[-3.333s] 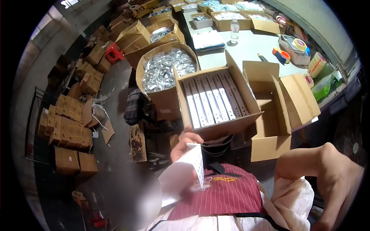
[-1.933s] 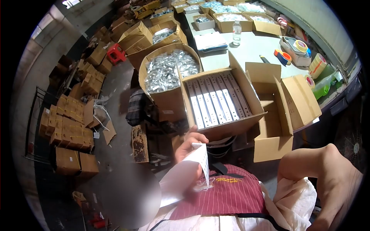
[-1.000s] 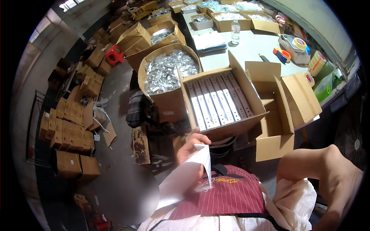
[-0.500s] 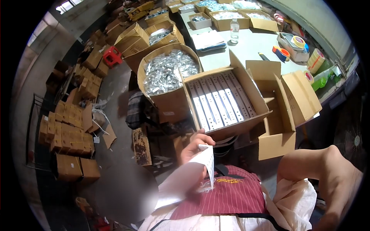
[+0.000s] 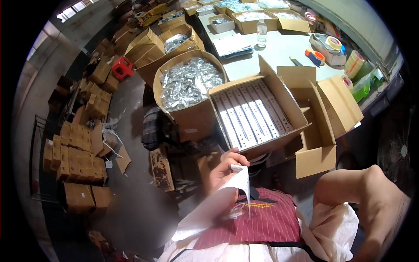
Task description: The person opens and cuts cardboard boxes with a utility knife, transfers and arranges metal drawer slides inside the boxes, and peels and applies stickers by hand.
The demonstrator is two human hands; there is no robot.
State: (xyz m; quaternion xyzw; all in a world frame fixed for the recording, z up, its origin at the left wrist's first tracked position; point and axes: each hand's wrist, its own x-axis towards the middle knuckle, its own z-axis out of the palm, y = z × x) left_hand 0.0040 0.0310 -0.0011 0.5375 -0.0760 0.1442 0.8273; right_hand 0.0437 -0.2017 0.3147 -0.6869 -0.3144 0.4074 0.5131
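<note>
My left hand (image 5: 223,169) is closed on a curled white paper sheet (image 5: 241,179), in front of my red striped apron (image 5: 266,218). The sheet droops toward my lap, and a blur covers part of it. A small crinkled clear plastic piece (image 5: 237,211) shows by the sheet. Just beyond my fingers stands an open cardboard box (image 5: 262,147) with a row of flat metal strips (image 5: 251,115), holes along their ends. Of my right arm only the bent elbow and forearm (image 5: 377,196) show at the lower right; the hand is out of view.
A carton of bagged metal parts (image 5: 192,81) stands left of the box, an open carton (image 5: 316,131) right of it. The table (image 5: 279,46) bears a bottle (image 5: 261,34), papers (image 5: 232,45), a cutter (image 5: 296,61) and tape rolls (image 5: 315,56). Stacked cartons (image 5: 72,157) and a red stool (image 5: 122,67) stand left.
The left hand and the paper sheet have shifted slightly right in view, and the sheet hangs a little differently. The surroundings have shifted slightly as the camera turned.
</note>
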